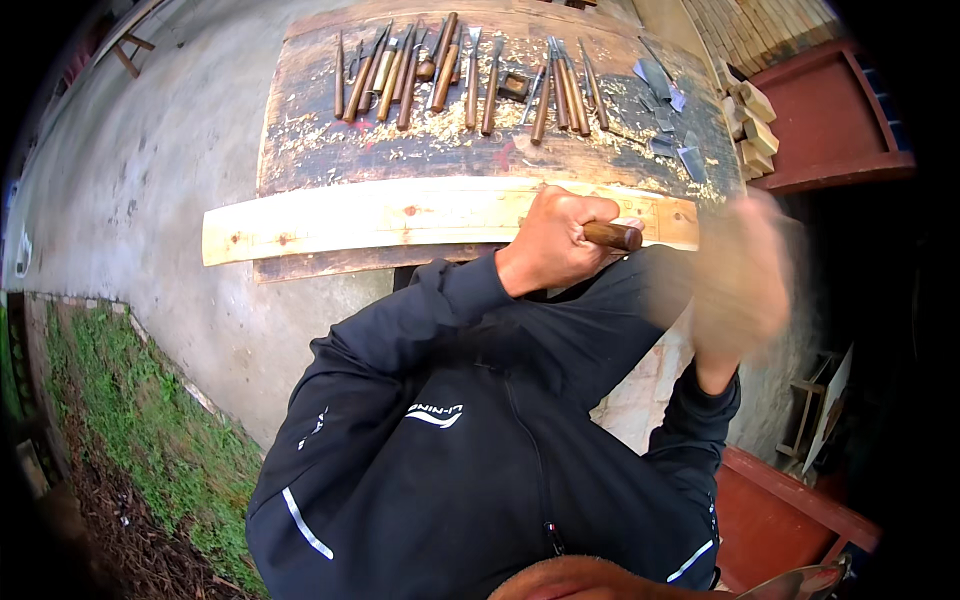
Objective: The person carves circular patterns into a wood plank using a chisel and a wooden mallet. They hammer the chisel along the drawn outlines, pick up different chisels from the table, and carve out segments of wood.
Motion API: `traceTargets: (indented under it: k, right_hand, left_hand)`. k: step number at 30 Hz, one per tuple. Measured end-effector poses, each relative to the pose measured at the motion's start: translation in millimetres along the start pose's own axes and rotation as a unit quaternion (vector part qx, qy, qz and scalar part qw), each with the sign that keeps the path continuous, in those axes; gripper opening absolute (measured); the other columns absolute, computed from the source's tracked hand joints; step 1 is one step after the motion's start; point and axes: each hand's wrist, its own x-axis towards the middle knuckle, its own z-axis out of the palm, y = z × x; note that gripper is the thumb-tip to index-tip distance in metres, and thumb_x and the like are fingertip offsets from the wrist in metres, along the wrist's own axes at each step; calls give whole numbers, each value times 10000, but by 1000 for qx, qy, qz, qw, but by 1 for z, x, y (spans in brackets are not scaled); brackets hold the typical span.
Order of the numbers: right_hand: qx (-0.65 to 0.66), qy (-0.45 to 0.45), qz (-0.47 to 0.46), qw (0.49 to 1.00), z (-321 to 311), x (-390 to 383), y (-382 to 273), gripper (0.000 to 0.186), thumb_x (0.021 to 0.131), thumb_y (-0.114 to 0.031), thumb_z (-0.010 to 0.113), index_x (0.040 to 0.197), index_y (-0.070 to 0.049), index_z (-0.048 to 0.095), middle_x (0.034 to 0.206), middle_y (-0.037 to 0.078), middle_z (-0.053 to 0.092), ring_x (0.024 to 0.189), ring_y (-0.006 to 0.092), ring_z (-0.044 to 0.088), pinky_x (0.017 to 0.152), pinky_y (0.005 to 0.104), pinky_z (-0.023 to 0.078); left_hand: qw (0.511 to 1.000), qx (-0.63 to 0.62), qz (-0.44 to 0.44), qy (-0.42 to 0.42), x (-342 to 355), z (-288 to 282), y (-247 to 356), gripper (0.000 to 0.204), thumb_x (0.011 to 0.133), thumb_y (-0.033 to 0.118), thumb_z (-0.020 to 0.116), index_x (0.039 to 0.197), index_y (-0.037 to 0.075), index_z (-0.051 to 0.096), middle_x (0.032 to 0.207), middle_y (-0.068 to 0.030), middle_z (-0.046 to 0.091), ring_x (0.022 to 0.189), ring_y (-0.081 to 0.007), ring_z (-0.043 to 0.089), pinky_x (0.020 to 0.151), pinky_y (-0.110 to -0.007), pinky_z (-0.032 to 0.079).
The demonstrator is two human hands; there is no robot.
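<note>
My left hand [560, 235] is closed around the brown wooden handle of a chisel [612, 236], with the handle's butt end facing up and to the right. Its blade is hidden by the hand. Beneath lies a long pale wooden board [340, 222] with knots and pencilled lines near its right end. My right hand [755, 275], smeared by motion, is just right of the board's end. It grips a blurred tan, block-like wooden piece [705, 285], whose exact shape I cannot make out.
Several wood-handled carving tools [405, 75] lie in a row across the far part of the worn workbench [300, 165]. Curled shavings [440, 128] are scattered around them. Dark sandpaper pieces [660, 100] lie at the bench's right, and stacked wood blocks [755, 125] sit beyond that edge.
</note>
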Motion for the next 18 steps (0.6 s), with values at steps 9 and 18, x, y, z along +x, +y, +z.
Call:
traceTargets:
  k: [9,18]
  right_hand:
    - [209,-23,324,922,-8,-59,60,358,859,16,766,1199,58,663,1051,73,717,855,128,677,774,283,550]
    - [439,82,522,727,5,-156,97,466,936,-56,653,1358,94,522,998,135,677,700,145,644,610,264,516]
  left_hand:
    - [966,-200,23,163,53,-53,14,308,1047,159,566,755,69,526,628,-5,508,514,-99,433,472,-285,345]
    - [919,-255,-9,301,118,-130,-19,507,1076,374,534,664,155,336,590,22,302,479,-102,250,446,-291,205]
